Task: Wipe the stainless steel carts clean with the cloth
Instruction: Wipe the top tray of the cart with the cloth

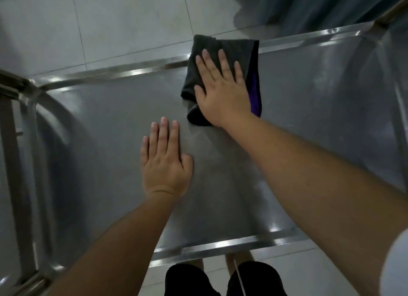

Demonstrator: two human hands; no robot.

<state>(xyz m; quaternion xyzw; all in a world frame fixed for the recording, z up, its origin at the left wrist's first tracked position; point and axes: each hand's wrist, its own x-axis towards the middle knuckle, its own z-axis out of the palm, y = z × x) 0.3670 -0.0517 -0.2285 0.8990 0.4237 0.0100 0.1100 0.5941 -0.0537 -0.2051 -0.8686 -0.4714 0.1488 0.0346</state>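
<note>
The top shelf of a stainless steel cart (309, 110) fills the middle of the head view, with raised rims at the far and near sides. A folded dark grey cloth (199, 59) with a purple edge lies at the far rim, partly over it. My right hand (223, 90) presses flat on the cloth with straight, spread fingers. My left hand (165, 161) rests flat on the bare steel, nearer to me and to the left of the cloth, fingers straight and together.
The cart's tubular handle and uprights (17, 128) stand at the left end. Pale floor tiles (110, 24) lie beyond the far rim. A blue-grey curtain (320, 4) hangs at the top right. My legs in dark shorts (189, 280) are below the near rim.
</note>
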